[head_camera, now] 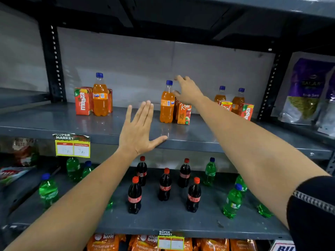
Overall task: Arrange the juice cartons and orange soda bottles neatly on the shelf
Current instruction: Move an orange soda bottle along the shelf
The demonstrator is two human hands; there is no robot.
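On the grey middle shelf (54,122) stand orange soda bottles with blue caps: one at the left (100,96), one in the middle (167,104), two at the right (220,96) (239,100). Red Maaza cartons (82,101) flank the left bottle. An orange Real carton (184,114) stands beside the middle bottle; more cartons (247,111) sit at the right. My left hand (140,129) is flat and open over the shelf's front edge. My right hand (188,90) reaches above the middle bottle and carton, fingers apart, holding nothing.
The lower shelf (163,225) carries several cola bottles (135,195) and green soda bottles (233,201). A yellow price tag (72,148) hangs from the middle shelf's edge. Purple snack bags (308,91) fill the bay at the right. A black upright (52,62) bounds the left side.
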